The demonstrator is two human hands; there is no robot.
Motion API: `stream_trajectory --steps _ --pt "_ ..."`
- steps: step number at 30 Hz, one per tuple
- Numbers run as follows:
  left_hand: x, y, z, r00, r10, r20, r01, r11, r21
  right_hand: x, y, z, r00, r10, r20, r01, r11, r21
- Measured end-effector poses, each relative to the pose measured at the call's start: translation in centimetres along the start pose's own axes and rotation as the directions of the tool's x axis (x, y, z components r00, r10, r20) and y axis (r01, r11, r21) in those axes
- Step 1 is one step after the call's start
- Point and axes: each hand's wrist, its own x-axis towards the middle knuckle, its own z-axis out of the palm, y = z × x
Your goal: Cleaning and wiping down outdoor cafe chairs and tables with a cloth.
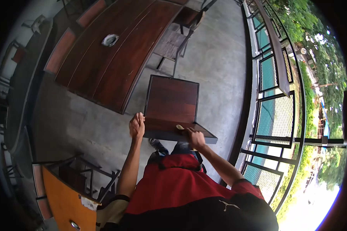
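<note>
A dark wood chair with a black frame stands right in front of me, its square seat (pixel 171 96) beyond a backrest (pixel 162 124) whose grey-black top edge faces me. My right hand (pixel 196 138) is at the right part of this backrest, closed around a small pale tool (pixel 179 127) with a rounded end; most of it is hidden by the fingers. My left hand (pixel 137 125) is at the left edge of the chair with its fingers curled. Whether those fingers grip the frame or only rest beside it is unclear.
A long dark wood table (pixel 118 57) with a round metal fitting (pixel 110 40) stands ahead left. Another chair (pixel 170 43) is at its right side. A mesh railing (pixel 274 115) runs along the right. An orange tabletop (pixel 72 196) is at lower left, on concrete floor (pixel 219 57).
</note>
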Motion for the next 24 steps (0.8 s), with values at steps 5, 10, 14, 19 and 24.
stream_trajectory --steps 5,10,14,19,24 --pt "-0.3 -0.5 -0.2 0.991 -0.057 -0.118 0.02 0.955 -0.295 5.6 -9.7 4.4 0.938 -0.282 -0.202 0.301 0.951 0.073" --pt "-0.2 -1.0 0.0 0.983 -0.055 -0.173 0.003 0.958 -0.287 11.3 -14.5 7.0 0.944 -0.331 -0.011 0.316 0.891 0.325" --pt "0.1 -0.1 -0.3 0.989 0.009 -0.145 0.008 0.992 0.122 16.0 -12.8 10.0 0.879 -0.23 0.418 -0.047 0.83 0.556" --pt "0.9 1.3 -0.2 0.988 -0.136 -0.074 0.15 0.952 0.266 21.5 -9.6 18.0 0.753 -0.383 0.536 0.08 0.86 0.503" --pt "1.1 0.2 0.0 0.988 -0.101 -0.115 0.122 0.973 0.198 26.6 -5.1 27.3 0.751 -0.584 0.308 0.53 0.812 0.245"
